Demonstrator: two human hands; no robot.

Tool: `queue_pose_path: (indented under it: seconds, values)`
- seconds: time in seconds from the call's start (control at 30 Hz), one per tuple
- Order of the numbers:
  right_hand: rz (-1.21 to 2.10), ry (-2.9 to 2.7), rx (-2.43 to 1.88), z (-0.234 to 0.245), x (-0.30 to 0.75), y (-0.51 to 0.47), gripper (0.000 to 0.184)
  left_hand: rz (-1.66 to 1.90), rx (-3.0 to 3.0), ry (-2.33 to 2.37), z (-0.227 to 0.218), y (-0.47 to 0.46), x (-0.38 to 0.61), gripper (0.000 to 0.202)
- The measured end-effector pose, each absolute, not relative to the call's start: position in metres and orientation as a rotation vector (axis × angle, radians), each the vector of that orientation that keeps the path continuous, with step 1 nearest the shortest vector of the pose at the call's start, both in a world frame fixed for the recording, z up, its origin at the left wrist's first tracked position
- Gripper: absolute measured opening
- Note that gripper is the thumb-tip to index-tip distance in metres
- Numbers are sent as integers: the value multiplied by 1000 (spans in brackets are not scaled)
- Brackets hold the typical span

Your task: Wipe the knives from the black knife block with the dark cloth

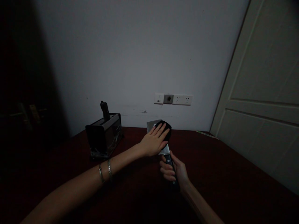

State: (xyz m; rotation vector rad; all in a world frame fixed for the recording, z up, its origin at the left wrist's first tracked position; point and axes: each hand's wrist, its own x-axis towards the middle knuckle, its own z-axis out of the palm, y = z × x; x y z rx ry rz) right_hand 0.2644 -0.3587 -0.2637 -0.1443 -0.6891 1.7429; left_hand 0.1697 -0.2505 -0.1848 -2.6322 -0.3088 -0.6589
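Note:
My right hand (174, 169) is wrapped round the black riveted handle of a cleaver (165, 150), whose broad metal blade points up and away from me. Flat against a black cloth (168, 123) on the blade lies my left hand (155, 140), its fingers stretched and a little apart. The cloth and this hand cover most of the blade. Part of the blade's far corner shows to the left of the cloth.
A knife block (113, 129) stands on the left of the dark red table (201, 165), one black handle (105, 110) rising from it. Behind are a pale wall with a socket panel (182, 100) and, at right, a panelled door (261, 102).

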Motion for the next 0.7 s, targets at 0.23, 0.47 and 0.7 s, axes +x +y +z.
queue_pose_path:
  seconds: [0.23, 0.47, 0.7]
  values:
    - [1761, -698, -106, -263, 263, -356, 31, -708, -2564, -514, -171, -204, 176, 57]
    - [1723, -683, -110, -264, 264, -356, 31, -692, -2590, -471, -179, -202, 162, 56]
    - [1664, -672, -132, -260, 272, -357, 30, -580, -2624, -158, -198, -252, 149, 58]
